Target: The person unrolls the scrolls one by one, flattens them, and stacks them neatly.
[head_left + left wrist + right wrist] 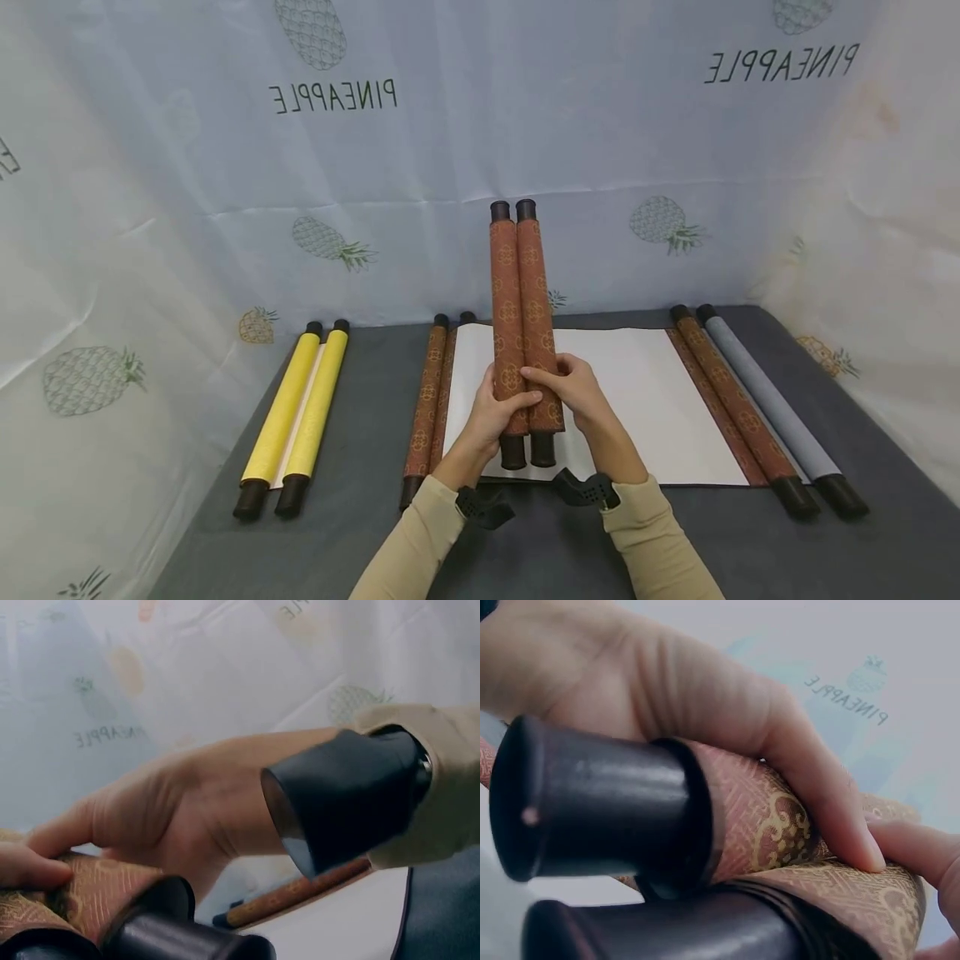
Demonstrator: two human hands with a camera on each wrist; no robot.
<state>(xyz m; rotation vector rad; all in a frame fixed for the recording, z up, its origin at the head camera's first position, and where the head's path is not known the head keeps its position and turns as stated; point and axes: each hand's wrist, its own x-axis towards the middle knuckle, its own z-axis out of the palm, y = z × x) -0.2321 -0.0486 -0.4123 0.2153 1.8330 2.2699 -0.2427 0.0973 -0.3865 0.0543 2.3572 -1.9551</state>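
Note:
A brown scroll (506,317), patterned in gold and rolled up from both ends into two side-by-side rolls with dark knobs, is held up off the table, tilted away. My left hand (487,417) grips its lower part from the left, thumb over the front. From the right, my right hand (581,390) grips the same scroll, its thumb crossing the front near the left thumb. Close by in the right wrist view are the dark end knobs (607,802) and the right hand (675,690). Fingers behind the rolls are mostly hidden.
Beneath the hands lies a partly unrolled brown scroll with white paper (645,400). A yellow scroll (318,400) rests at the left of the dark table (367,533). On the right, a grey roll (772,400) lies beside a brown one. Pineapple-print cloth (465,133) hangs behind.

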